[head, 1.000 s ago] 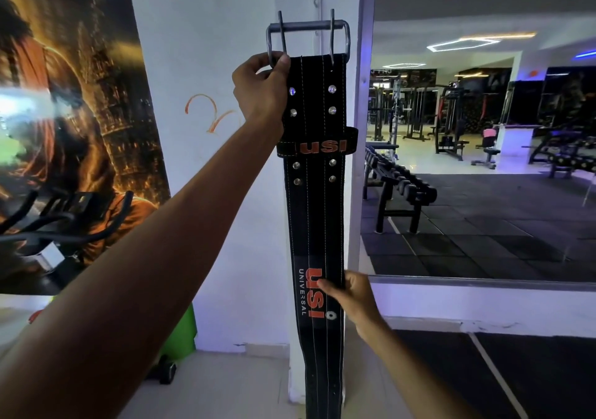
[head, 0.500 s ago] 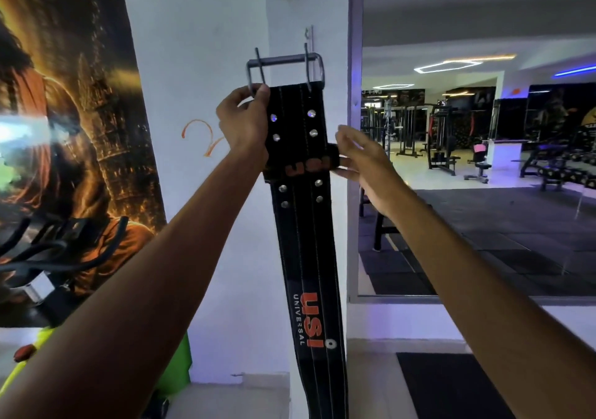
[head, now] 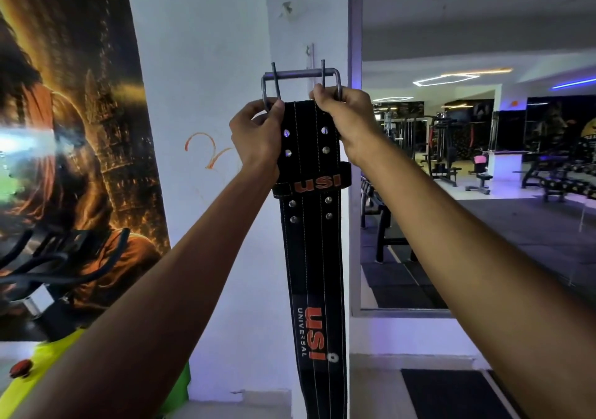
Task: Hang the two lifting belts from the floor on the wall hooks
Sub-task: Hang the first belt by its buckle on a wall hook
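A black lifting belt (head: 311,251) with orange USI lettering hangs straight down in front of a white pillar (head: 290,25). Its steel double-prong buckle (head: 301,75) is at the top, held up against a small white wall hook strip (head: 310,60) on the pillar. My left hand (head: 256,138) grips the belt's top left corner by the buckle. My right hand (head: 346,118) grips the top right corner, fingers around the buckle's right side. Whether the buckle rests on the hook I cannot tell. Only one belt is in view.
A large orange poster (head: 71,128) covers the wall at left, with black exercise-bike handlebars (head: 48,257) and a lime-green object (head: 64,373) below it. To the right a framed mirror (head: 483,160) shows gym machines and a dumbbell rack. A dark floor mat (head: 451,393) lies at lower right.
My right hand rose from the belt's lower logo to the keeper loop, then to the buckle's right corner. The left hand kept its grip on the top left.
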